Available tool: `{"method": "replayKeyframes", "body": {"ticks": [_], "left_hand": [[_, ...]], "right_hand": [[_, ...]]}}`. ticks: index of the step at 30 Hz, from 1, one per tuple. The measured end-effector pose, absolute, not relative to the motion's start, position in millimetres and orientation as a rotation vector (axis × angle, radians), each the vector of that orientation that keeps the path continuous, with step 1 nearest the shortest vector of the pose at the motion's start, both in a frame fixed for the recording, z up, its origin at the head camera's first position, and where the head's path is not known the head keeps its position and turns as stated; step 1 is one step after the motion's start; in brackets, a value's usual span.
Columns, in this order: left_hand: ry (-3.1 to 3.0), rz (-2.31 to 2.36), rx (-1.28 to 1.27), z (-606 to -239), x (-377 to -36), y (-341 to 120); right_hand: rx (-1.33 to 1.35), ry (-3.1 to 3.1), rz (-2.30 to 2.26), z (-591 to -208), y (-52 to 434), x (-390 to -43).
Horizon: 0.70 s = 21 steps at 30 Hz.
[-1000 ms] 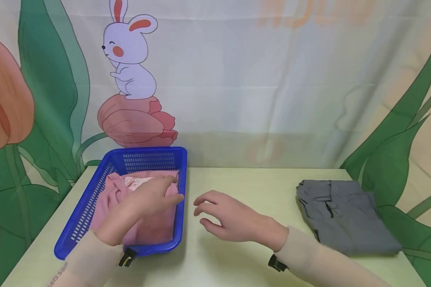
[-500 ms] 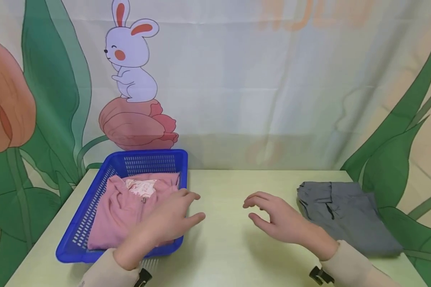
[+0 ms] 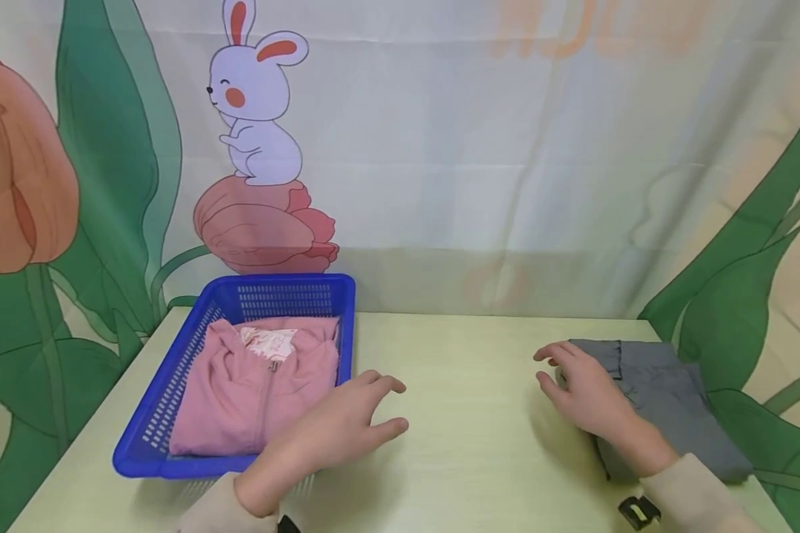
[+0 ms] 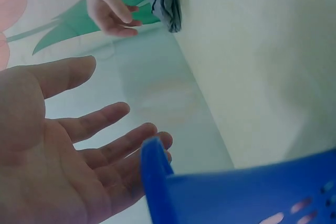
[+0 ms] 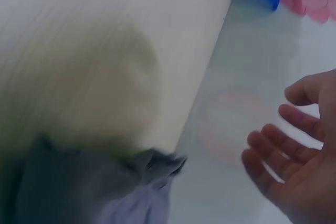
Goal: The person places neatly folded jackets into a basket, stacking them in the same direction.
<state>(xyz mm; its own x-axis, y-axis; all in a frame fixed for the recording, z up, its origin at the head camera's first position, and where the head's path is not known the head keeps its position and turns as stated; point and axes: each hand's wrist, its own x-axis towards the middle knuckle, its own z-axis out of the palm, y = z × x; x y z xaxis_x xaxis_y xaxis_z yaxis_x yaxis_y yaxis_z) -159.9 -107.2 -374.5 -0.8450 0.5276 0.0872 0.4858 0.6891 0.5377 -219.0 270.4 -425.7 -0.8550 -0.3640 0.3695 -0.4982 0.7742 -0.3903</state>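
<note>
In the head view a folded pink zip garment [image 3: 240,400] lies inside a blue plastic basket [image 3: 347,318] at the left. My left hand [image 3: 340,426] hovers over the basket's front right corner, fingers spread and holding nothing; the left wrist view shows its bare palm [image 4: 58,166] beside the blue rim. At the right, a folded grey garment [image 3: 680,414] lies on the table. Above its left edge hangs my right hand [image 3: 590,392], fingers loosely bent with nothing in them. The right wrist view shows that hand [image 5: 299,150] apart from the grey cloth [image 5: 100,187], which is blurred.
The pale green table [image 3: 453,414] stretches between the basket and the grey garment. Behind it hangs a printed curtain [image 3: 440,163] with a rabbit and tulips, meeting the table's back edge.
Both hands have moved rightward: the left from over the pink garment to the basket's front right corner, the right across the table to above the grey garment's left edge.
</note>
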Motion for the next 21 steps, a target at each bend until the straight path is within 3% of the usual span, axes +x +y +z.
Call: {"method": "replayKeyframes", "body": {"ticks": [21], "left_hand": [[2.632,1.02,0.911,-403.1,-158.7,-88.5]], "right_hand": [[-0.368,-3.232,0.633,-432.4,402.8,-237.9]]}}
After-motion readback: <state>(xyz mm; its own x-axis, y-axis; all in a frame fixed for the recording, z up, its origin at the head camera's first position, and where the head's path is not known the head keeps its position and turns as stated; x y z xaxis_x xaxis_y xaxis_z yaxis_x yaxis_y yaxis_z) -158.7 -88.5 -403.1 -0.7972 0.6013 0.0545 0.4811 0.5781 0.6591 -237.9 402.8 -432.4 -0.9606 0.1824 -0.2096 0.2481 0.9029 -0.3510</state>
